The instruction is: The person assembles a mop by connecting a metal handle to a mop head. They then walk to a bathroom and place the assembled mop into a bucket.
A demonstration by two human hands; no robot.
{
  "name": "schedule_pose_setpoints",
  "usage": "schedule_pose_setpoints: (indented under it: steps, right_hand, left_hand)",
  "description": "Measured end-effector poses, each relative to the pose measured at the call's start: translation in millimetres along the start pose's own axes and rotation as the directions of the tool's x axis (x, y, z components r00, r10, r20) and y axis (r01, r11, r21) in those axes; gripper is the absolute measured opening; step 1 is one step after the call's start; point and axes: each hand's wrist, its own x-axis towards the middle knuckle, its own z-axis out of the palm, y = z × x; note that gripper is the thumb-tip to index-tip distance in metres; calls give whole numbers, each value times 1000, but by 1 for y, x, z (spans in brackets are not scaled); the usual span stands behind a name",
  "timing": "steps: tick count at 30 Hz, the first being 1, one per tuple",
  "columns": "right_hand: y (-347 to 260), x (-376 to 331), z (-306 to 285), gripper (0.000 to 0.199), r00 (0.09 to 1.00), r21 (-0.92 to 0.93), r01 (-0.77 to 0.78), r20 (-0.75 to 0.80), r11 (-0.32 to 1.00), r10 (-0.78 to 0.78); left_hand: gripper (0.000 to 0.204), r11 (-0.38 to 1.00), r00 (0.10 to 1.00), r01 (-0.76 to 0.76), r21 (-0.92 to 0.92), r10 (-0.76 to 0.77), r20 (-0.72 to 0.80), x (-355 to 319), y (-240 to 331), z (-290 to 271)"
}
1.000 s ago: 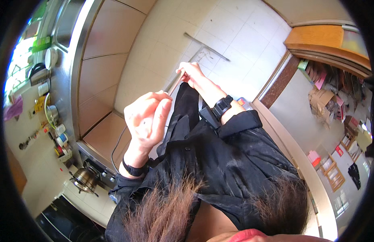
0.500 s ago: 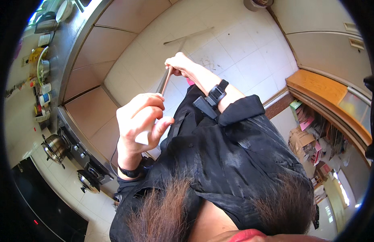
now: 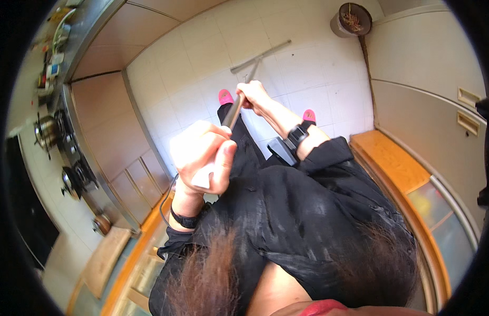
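Observation:
My left hand (image 3: 202, 155) is wrapped round the upper end of a long-handled floor squeegee (image 3: 233, 116); its pale tip shows under my thumb. Lower down the same handle, my right hand (image 3: 253, 97) is closed round the shaft. The handle slants away from me to a thin, wide squeegee head (image 3: 276, 50) lying on the pale tiled floor (image 3: 202, 52). A pink slipper (image 3: 225, 97) is on my left foot, beside the handle. Another pink slipper (image 3: 309, 116) shows past my right forearm.
A grey bin (image 3: 336, 23) with scraps inside stands at the far right, by pale doors with recessed handles (image 3: 423, 60). Brownish cabinets (image 3: 118, 113) line the left, below a stove with metal pots (image 3: 46, 131). A wooden cabinet (image 3: 387, 158) is near on the right.
My view has shifted, bringing the bin, both slippers and wooden furniture at lower left into view. The squeegee head appears farther right in the picture. Both hands still grip the handle.

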Motion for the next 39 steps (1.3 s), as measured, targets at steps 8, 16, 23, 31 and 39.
schedule_pose_setpoints:
  steps: [8, 16, 23, 31, 39]
  right_hand:
    - [36, -95, -106, 17, 997, 120, -79, 26, 990, 76]
    - [10, -108, -152, 8, 999, 61, -35, -20, 998, 36]
    - [84, -91, -171, 13, 970, 109, -53, -233, 993, 77]
    - [98, -55, -176, 8, 981, 133, 7, -195, 991, 19]
    - [116, -85, -175, 6, 974, 110, -43, -217, 993, 66]
  left_hand:
    - [13, 995, 994, 74, -62, -69, 84, -12, 114, 76]
    - [14, 994, 1000, -6, -108, 8, 19, -45, 135, 126]
    - [11, 980, 994, 107, -170, -105, 19, -126, 141, 190]
    - [4, 962, 960, 209, -178, -236, -151, -161, 122, 231]
    - [5, 958, 965, 194, -212, -226, -136, -178, 143, 227]
